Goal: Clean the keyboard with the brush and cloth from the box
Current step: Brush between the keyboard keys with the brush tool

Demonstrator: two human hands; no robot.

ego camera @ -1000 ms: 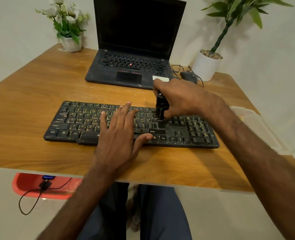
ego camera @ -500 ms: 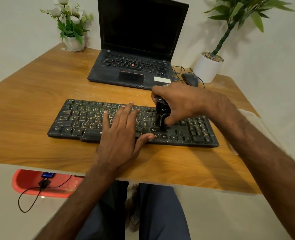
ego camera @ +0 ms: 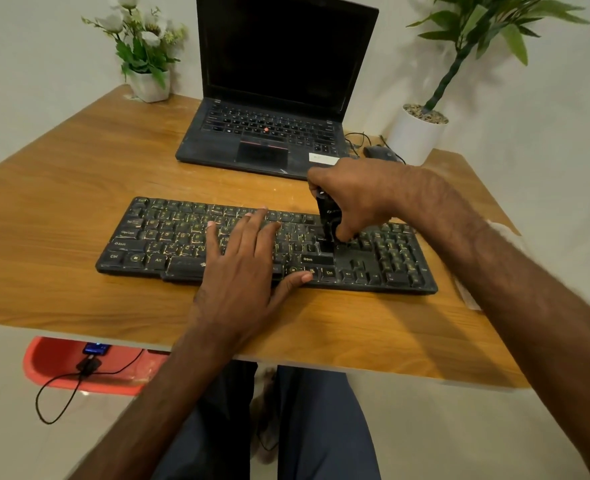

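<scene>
Gripping the brush [ego camera: 328, 220] upright, right hand [ego camera: 352, 192] presses it onto keyboard [ego camera: 168, 237].

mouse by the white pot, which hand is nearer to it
Right. The right hand, gripping the brush over the keyboard, sits just in front of the mouse. The left hand lies flat on the keys, farther toward the person and to the left.

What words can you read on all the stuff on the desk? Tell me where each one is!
All on the black keyboard:
"Ctrl" on its bottom-left key
"Alt" two keys to the right
"Shift" on the left and right sides
"Ctrl" by the arrow keys
"Caps Lock" on the left, faint
Too blurred: the other keys, the laptop keys, its white sticker, and the brush.
</scene>
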